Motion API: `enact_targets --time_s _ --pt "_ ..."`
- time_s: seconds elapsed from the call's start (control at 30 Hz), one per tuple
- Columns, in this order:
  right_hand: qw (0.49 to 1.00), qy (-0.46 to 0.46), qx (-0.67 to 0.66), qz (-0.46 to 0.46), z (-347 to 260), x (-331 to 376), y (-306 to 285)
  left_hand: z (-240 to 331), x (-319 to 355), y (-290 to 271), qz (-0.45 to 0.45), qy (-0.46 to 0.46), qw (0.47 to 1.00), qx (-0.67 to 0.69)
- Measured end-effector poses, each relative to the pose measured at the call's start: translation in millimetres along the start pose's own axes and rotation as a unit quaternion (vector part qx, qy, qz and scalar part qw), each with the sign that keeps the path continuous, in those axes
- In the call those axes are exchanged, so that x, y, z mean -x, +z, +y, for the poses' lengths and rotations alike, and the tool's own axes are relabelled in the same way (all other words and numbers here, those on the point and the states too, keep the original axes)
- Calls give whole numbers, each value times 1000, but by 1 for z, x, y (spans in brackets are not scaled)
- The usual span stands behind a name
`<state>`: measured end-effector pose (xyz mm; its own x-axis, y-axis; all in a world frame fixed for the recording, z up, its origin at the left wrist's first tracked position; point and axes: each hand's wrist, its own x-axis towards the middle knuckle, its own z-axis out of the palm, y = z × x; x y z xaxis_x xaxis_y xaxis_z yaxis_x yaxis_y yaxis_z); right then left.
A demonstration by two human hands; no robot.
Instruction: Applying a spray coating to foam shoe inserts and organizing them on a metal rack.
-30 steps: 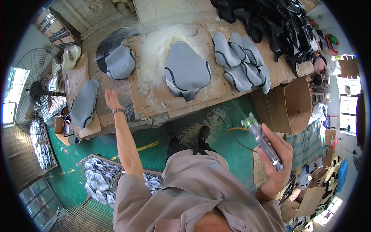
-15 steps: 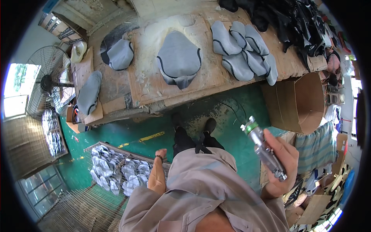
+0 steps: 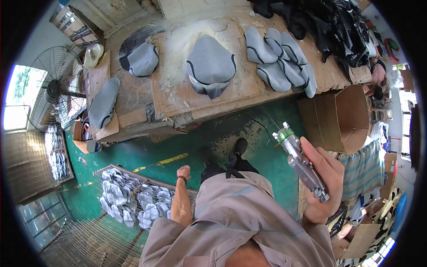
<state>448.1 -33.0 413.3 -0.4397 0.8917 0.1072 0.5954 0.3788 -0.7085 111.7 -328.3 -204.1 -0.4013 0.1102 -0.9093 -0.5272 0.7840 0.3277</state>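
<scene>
My right hand (image 3: 321,178) grips a silver spray gun (image 3: 299,160) with a green cap, nozzle pointing up toward the workbench. My left hand (image 3: 183,171) hangs low at my side, fingers curled on nothing, above a wire rack (image 3: 155,182) of grey shoe pieces (image 3: 120,200). On the wooden workbench (image 3: 133,95) a grey shoe upper (image 3: 211,66) lies on cardboard dusted with white overspray. Other grey uppers lie to its left (image 3: 143,58) and in a row to its right (image 3: 278,60).
An open cardboard box (image 3: 342,118) stands right of my feet on the green floor (image 3: 187,142). A large fan (image 3: 55,91) stands at the left. Black shoe pieces (image 3: 324,22) pile at the bench's far right. A grey upper (image 3: 103,102) lies on the bench's left end.
My left hand has come down from the bench edge to my side over the rack. The right hand still holds the spray gun, now a bit lower.
</scene>
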Motion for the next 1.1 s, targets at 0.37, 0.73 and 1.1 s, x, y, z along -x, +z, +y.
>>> enact_targets --time_s 0.37,0.73,1.1 --pt "974 -123 97 -166 -76 13 57 55 -46 -37 -32 105 994 -21" --pt "984 -71 112 -116 -86 62 78 -28 -50 -65 -65 -18 996 -60" --pt "998 21 18 -52 -20 85 36 30 -23 -10 -26 51 994 -97"
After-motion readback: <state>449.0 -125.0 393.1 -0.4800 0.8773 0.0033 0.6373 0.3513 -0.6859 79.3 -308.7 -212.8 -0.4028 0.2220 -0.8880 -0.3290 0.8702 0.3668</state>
